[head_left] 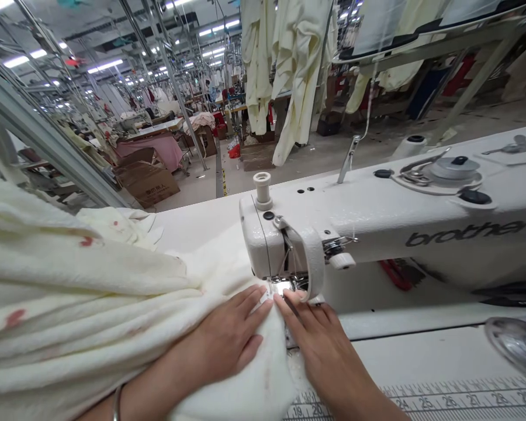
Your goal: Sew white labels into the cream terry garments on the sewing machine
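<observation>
A white sewing machine [284,228] stands ahead of me, its needle area lit just beyond my fingertips. Cream fleecy fabric [83,292] with small reddish prints is bunched on the left and runs under the machine head. On this cloth my left hand [228,333] lies flat with fingers stretched towards the presser foot. My right hand [318,336] rests close beside the needle area, fingers extended and pressing at the fabric's edge. Between the fingertips sits a small white label-like piece [266,295], partly covered. The needle tip itself is hard to make out.
A printed ruler strip [447,400] runs along the table's front edge. Red-handled scissors or snips [397,275] lie beneath the machine arm. A round metal dish [517,345] is at the right. Beyond hang cream garments [289,70]; a cardboard box [146,178] stands on the floor.
</observation>
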Demonstrator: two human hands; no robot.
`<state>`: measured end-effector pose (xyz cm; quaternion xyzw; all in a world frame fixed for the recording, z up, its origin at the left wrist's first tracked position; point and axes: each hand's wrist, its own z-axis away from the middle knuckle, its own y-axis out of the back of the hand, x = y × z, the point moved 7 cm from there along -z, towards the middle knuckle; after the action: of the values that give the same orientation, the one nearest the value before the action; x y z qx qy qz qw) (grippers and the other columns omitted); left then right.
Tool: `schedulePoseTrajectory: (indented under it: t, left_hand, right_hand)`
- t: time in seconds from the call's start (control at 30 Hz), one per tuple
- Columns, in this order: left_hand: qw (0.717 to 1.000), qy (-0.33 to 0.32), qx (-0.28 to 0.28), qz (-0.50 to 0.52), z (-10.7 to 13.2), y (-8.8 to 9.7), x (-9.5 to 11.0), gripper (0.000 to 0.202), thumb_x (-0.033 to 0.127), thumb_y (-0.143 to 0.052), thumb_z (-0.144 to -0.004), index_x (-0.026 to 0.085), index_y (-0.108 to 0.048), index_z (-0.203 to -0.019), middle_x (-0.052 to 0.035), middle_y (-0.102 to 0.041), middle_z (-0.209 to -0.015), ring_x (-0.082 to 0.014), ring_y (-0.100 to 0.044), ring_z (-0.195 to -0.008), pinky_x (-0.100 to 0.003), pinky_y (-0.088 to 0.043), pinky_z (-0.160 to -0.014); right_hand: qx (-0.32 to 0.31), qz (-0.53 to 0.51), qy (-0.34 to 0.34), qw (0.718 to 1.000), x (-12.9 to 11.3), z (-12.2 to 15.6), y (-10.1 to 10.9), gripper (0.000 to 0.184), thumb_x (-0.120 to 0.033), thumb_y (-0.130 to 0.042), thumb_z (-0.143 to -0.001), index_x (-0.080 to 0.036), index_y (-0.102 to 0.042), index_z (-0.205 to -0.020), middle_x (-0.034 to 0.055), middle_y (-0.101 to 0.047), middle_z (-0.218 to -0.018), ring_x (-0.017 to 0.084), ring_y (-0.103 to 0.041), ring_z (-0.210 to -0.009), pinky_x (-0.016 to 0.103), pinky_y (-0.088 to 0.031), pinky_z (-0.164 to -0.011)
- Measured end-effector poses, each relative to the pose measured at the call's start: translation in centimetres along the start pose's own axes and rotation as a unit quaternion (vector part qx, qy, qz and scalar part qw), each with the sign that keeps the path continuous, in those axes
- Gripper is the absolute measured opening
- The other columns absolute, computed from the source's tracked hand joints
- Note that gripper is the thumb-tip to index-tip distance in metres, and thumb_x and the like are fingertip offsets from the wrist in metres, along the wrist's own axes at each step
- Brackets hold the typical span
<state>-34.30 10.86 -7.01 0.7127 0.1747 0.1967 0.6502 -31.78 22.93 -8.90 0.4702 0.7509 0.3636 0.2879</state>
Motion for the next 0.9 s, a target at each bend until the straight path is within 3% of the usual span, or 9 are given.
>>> schedulePoseTrajectory:
  t: [0.33, 0.5, 0.7, 0.9]
  left_hand:
    - [0.999, -0.005, -0.005, 0.034, -0.4, 0.2, -0.5, 0.048, 0.022, -0.044, -0.092, 0.012, -0.035, -0.138, -0.019, -0.045, -0.14, -0.0304, -0.039, -0.133, -0.049, -0.041, -0.108]
    - [0.999, 0.003, -0.036, 0.037, -1.0, 0.0, -1.1, 0.041, 0.023, -0.045, -0.092, 0.012, -0.04, -0.131, -0.0184, -0.048, -0.134, -0.0301, -0.042, -0.131, -0.048, -0.04, -0.108]
    - [0.999, 0.018, -0.032, 0.031, -1.8, 0.0, -2.2, 0.034, 0.023, -0.044, -0.093, 0.013, -0.044, -0.125, -0.0169, -0.051, -0.127, -0.0313, -0.046, -0.124, -0.05, -0.048, -0.098]
    - [1.0, 0.018, -0.023, 0.01, -1.6, 0.0, -2.4, 0.038, 0.024, -0.043, -0.094, 0.013, -0.04, -0.13, -0.0168, -0.051, -0.128, -0.0302, -0.045, -0.126, -0.048, -0.047, -0.1]
  right_hand:
    - [0.006, 0.007, 0.003, 1.0, 0.1, -0.1, 0.6, 0.057, 0.009, -0.03, -0.077, -0.016, -0.062, -0.118, 0.007, -0.066, -0.107, 0.02, -0.055, -0.102, 0.034, -0.042, -0.086]
    - [0.021, 0.012, 0.004, 1.0, 0.2, -0.2, 0.9, 0.058, 0.01, -0.03, -0.076, -0.015, -0.061, -0.117, 0.0068, -0.066, -0.105, 0.02, -0.056, -0.099, 0.034, -0.045, -0.083]
    - [0.02, 0.01, -0.01, 1.0, 0.2, 0.1, 0.4, 0.056, 0.01, -0.031, -0.077, -0.015, -0.061, -0.117, 0.0078, -0.065, -0.108, 0.021, -0.055, -0.105, 0.035, -0.049, -0.084]
    - [0.015, 0.003, -0.028, 0.999, 0.2, 0.6, 0.3, 0.06, 0.011, -0.027, -0.077, -0.013, -0.056, -0.123, 0.0096, -0.061, -0.116, 0.021, -0.051, -0.116, 0.038, -0.049, -0.093]
